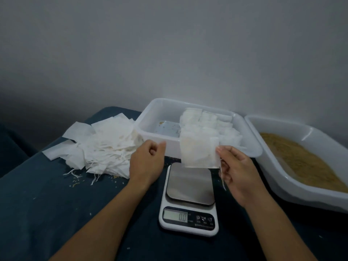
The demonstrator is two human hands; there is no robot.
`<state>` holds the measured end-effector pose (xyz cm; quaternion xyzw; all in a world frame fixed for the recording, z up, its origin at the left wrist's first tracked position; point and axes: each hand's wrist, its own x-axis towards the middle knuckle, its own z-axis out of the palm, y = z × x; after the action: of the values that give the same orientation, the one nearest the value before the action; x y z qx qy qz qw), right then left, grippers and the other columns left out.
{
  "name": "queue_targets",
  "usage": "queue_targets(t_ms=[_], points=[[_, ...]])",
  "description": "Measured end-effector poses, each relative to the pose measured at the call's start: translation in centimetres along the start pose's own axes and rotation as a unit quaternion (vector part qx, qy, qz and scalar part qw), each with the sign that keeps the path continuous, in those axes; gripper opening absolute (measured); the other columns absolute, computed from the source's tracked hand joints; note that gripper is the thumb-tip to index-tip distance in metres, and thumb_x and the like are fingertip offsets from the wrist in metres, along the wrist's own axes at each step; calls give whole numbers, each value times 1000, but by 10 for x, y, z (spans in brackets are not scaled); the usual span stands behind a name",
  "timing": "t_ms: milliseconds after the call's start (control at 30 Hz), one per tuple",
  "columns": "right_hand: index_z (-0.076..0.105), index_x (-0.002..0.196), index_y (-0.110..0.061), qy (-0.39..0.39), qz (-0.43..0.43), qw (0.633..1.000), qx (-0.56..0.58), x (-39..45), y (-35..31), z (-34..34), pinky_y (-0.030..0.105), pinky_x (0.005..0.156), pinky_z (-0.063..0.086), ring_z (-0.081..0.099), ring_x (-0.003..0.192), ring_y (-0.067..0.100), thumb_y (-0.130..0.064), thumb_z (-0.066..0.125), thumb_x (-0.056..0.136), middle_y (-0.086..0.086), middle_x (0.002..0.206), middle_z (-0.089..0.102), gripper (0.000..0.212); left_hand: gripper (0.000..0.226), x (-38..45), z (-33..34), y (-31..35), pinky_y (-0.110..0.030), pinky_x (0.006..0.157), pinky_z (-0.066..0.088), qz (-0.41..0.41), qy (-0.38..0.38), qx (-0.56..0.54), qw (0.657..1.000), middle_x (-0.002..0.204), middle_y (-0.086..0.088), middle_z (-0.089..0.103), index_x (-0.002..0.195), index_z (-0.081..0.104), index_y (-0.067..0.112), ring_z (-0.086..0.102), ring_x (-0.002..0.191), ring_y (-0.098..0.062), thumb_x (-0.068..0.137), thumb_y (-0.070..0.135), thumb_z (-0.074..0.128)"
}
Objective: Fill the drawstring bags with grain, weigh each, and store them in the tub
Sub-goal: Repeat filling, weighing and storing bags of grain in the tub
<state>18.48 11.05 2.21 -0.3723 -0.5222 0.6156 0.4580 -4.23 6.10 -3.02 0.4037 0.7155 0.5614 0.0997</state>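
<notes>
My right hand (239,170) pinches the right edge of a flat white drawstring bag (198,152), which hangs just above the steel platform of the kitchen scale (189,183). The bag's string dangles by my right palm. The scale's display reads 0.0. My left hand (147,162) hovers left of the bag with loosely curled fingers and holds nothing. Behind the bag stands the clear plastic tub (150,117), with several filled white bags (212,125) stacked in its right half. A white tray (282,187) at the right holds brown grain (301,159).
A loose pile of flat white bags (105,147) lies on the dark blue cloth left of the tub, strings trailing toward me. Scattered grains (75,182) dot the cloth near the pile. A plain wall rises behind the tub and tray.
</notes>
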Motion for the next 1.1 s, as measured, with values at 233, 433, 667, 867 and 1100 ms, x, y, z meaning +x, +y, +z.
queue_targets(t_ms=[233, 433, 667, 867, 1100], points=[[75, 83, -20, -46, -9, 998, -37, -15, 15, 7, 24, 52, 35, 42, 56, 11, -26, 78, 89, 2, 67, 55, 8, 10, -43, 12, 46, -20, 69, 53, 249, -142, -125, 950, 93, 10, 68, 98, 66, 24, 69, 84, -16, 98, 34, 66], [76, 90, -15, -80, 38, 996, 6, -18, 13, 8, 27, 59, 34, 43, 74, 27, -40, 82, 73, 14, 84, 57, 31, 17, -53, 14, 48, -24, 82, 59, 171, -241, -216, 931, 107, 8, 76, 113, 69, 30, 75, 100, -18, 96, 26, 71], [79, 94, -14, -100, 85, 990, 48, -15, 19, 9, 33, 66, 36, 48, 77, 29, -39, 84, 73, 19, 90, 59, 32, 17, -54, 15, 48, -35, 85, 63, 124, -220, -223, 942, 99, 4, 79, 104, 75, 28, 77, 94, -19, 92, 17, 71], [74, 114, 2, -101, 137, 978, 121, -14, 20, 9, 18, 46, 28, 40, 60, 10, -27, 78, 84, 12, 83, 57, 43, 12, -52, 19, 45, -30, 78, 63, 109, -213, -238, 941, 93, 1, 79, 101, 77, 23, 77, 87, -19, 93, 16, 75], [69, 75, -17, -108, 156, 967, 170, -12, 20, 8, 11, 38, 26, 39, 48, 3, -23, 81, 80, -5, 68, 51, 14, 14, -48, 20, 43, -19, 73, 58, 102, -175, -254, 946, 87, 3, 78, 91, 77, 32, 75, 80, -11, 87, 18, 79]])
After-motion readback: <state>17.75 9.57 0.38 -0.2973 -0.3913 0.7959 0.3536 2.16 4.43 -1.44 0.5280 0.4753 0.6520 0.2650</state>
